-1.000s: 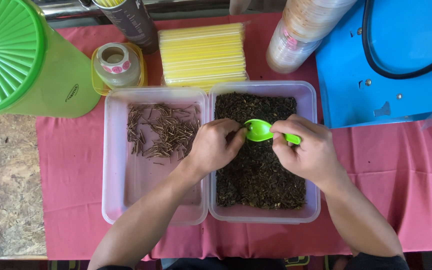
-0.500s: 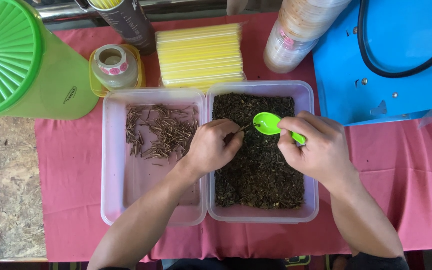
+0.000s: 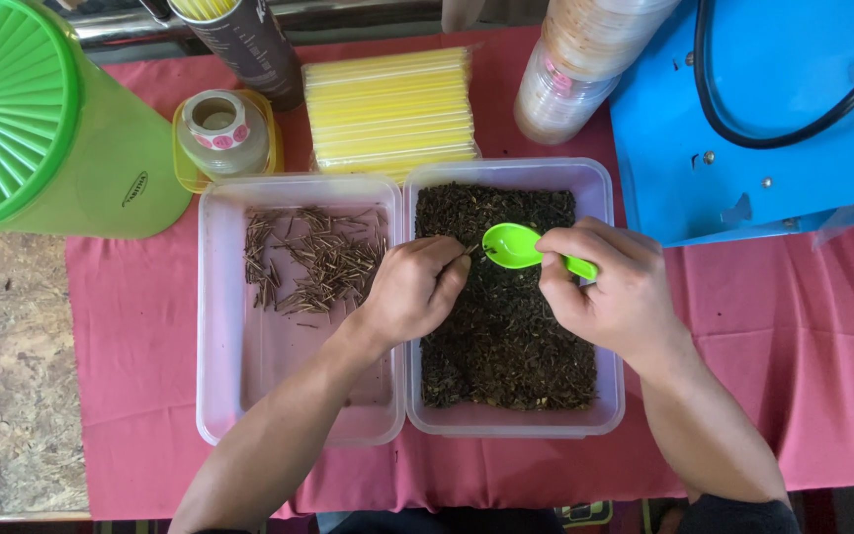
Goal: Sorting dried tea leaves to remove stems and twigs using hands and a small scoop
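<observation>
Along the far edge of your pink cloth (image 3: 793, 336) lay a clear-wrapped pack of yellow straws (image 3: 390, 107), flanked by a pink-stickered tape roll (image 3: 216, 119) and a sleeve of stacked lids (image 3: 585, 54).

This looks like a small drink stall or tea shop. A pink cloth (image 3: 793, 336) covers the table. On it sit a pack of yellow straws (image 3: 392, 104), a stack of plastic cups (image 3: 585, 59), a big green jug (image 3: 42, 119), and a blue machine (image 3: 773, 109). Two clear tubs (image 3: 298, 425) hold dry tea leaves (image 3: 506, 336) and little brown sticks (image 3: 313, 259).
</observation>
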